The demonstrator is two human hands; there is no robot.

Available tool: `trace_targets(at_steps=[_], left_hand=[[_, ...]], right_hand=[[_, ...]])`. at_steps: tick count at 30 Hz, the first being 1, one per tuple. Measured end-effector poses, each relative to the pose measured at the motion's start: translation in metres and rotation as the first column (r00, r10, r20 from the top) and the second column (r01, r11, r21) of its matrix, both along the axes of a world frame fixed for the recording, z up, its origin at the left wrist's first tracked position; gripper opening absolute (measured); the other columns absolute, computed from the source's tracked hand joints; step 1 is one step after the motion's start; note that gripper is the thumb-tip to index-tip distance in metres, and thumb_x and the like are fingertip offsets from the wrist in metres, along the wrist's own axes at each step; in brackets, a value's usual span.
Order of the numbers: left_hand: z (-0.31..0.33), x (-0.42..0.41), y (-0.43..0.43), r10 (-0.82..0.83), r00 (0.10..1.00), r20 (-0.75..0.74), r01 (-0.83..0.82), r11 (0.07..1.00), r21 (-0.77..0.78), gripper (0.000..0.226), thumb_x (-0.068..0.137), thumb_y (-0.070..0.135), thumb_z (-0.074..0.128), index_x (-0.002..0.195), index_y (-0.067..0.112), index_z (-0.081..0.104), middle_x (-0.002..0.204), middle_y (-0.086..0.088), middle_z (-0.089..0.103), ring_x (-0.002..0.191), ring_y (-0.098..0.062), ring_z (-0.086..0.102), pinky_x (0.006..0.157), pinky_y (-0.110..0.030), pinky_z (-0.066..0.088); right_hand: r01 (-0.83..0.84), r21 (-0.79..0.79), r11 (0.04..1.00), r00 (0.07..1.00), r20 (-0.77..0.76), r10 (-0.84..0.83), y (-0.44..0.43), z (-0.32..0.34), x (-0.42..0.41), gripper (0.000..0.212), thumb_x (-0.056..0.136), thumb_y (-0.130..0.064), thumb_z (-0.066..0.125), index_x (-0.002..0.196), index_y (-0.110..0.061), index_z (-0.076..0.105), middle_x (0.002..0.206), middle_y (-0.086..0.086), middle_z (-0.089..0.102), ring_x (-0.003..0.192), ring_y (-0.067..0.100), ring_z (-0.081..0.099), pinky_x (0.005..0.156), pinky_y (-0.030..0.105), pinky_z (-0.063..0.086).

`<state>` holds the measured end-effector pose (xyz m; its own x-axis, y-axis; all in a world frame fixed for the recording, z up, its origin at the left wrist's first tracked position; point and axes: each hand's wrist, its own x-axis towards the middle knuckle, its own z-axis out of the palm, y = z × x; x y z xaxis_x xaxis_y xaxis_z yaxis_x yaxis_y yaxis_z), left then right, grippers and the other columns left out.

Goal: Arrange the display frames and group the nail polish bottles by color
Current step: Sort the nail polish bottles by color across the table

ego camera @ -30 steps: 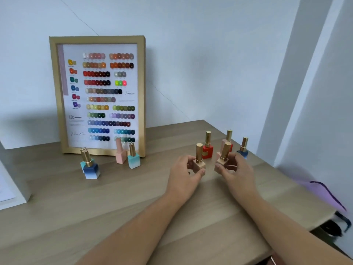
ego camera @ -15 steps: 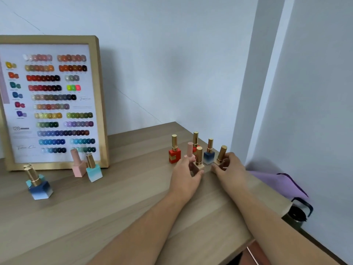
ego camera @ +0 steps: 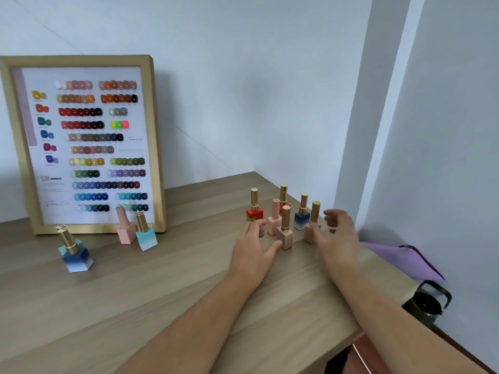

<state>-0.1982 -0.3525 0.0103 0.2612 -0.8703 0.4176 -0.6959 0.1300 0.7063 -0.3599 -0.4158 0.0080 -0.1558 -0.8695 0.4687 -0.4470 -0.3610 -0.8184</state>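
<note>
A gold-framed colour chart [ego camera: 158, 147] leans against the wall at the left. In front of it stand a pink bottle [ego camera: 126, 229], a light blue bottle [ego camera: 146, 236] and a dark blue bottle [ego camera: 76, 255]. At the right, two beige bottles [ego camera: 286, 233] [ego camera: 311, 226] stand side by side near a red bottle [ego camera: 254, 209], a pink bottle [ego camera: 274, 218], a second red bottle [ego camera: 283, 197] and a blue bottle [ego camera: 302, 214]. My left hand [ego camera: 253, 252] lies open just left of the nearer beige bottle. My right hand [ego camera: 339, 236] hovers open beside the other beige bottle.
The wooden table [ego camera: 162, 292] ends at a right edge close to the bottle cluster. Past that edge lie a purple bag [ego camera: 405, 260] and a dark bottle with a handle [ego camera: 426, 303] on the floor. A white wall corner stands behind the cluster.
Both hands held one beige bottle each and carried them right and back into the cluster. Now both bottles stand on the table and both hands have let go.
</note>
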Motion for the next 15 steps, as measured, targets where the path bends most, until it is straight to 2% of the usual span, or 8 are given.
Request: trace_targets(at_steps=[2, 4, 7, 10, 12, 15], left_hand=[[0.003, 0.017, 0.014, 0.033, 0.999, 0.012, -0.032, 0.999, -0.035, 0.049, 0.082, 0.033, 0.066, 0.126, 0.022, 0.047, 0.113, 0.008, 0.053, 0.102, -0.004, 0.051, 0.090, -0.023, 0.045], [0.009, 0.039, 0.029, 0.085, 0.996, 0.018, -0.083, 0.992, -0.093, 0.043, 0.082, 0.033, 0.065, 0.121, 0.024, 0.050, 0.107, 0.010, 0.053, 0.097, -0.003, 0.052, 0.083, -0.020, 0.046], [0.019, 0.075, 0.052, 0.194, 0.980, 0.044, -0.184, 0.968, -0.171, 0.037, 0.081, 0.031, 0.066, 0.115, 0.027, 0.051, 0.102, 0.009, 0.052, 0.091, -0.001, 0.051, 0.079, -0.021, 0.046], [0.025, 0.117, 0.080, 0.312, 0.949, 0.049, -0.295, 0.931, -0.216, 0.034, 0.081, 0.029, 0.066, 0.111, 0.028, 0.050, 0.102, 0.008, 0.053, 0.087, 0.000, 0.050, 0.079, -0.024, 0.048], [0.024, 0.144, 0.098, 0.388, 0.922, -0.020, -0.382, 0.896, -0.225, 0.033, 0.081, 0.027, 0.068, 0.108, 0.028, 0.050, 0.107, 0.006, 0.055, 0.086, 0.001, 0.052, 0.080, -0.025, 0.048], [0.017, 0.181, 0.125, 0.514, 0.847, -0.139, -0.532, 0.817, -0.223, 0.031, 0.079, 0.028, 0.069, 0.103, 0.028, 0.050, 0.096, 0.012, 0.052, 0.086, 0.000, 0.051, 0.081, -0.027, 0.046]], right_hand=[[0.006, -0.208, 0.978, 1.000, 0.006, -0.005, 0.018, 0.005, 0.002, 0.026, 0.079, -0.014, 0.067, 0.093, -0.028, 0.050, 0.088, -0.004, 0.054, 0.082, 0.011, 0.052, 0.076, 0.025, 0.044], [-0.078, -0.332, 0.940, 0.997, -0.043, 0.067, 0.036, 0.014, 0.016, 0.032, 0.078, -0.011, 0.067, 0.086, -0.034, 0.047, 0.079, -0.011, 0.051, 0.077, 0.006, 0.050, 0.071, 0.014, 0.040], [-0.279, -0.338, 0.899, 0.960, -0.125, 0.251, 0.062, 0.027, 0.058, 0.026, 0.079, -0.017, 0.067, 0.087, -0.034, 0.048, 0.080, -0.014, 0.052, 0.077, 0.006, 0.051, 0.068, 0.012, 0.040], [-0.443, -0.334, 0.832, 0.893, -0.247, 0.376, 0.082, 0.033, 0.108, 0.020, 0.078, -0.019, 0.068, 0.091, -0.026, 0.054, 0.084, -0.011, 0.053, 0.079, 0.001, 0.050, 0.072, 0.008, 0.038], [-0.535, -0.279, 0.797, 0.840, -0.280, 0.465, 0.089, 0.031, 0.135, 0.021, 0.079, -0.020, 0.068, 0.097, -0.022, 0.056, 0.089, -0.009, 0.055, 0.082, 0.001, 0.050, 0.074, 0.006, 0.037], [-0.605, -0.148, 0.783, 0.787, -0.262, 0.558, 0.091, 0.020, 0.174, 0.032, 0.079, -0.023, 0.069, 0.108, -0.022, 0.055, 0.101, -0.008, 0.055, 0.091, 0.004, 0.051, 0.079, 0.014, 0.041]])
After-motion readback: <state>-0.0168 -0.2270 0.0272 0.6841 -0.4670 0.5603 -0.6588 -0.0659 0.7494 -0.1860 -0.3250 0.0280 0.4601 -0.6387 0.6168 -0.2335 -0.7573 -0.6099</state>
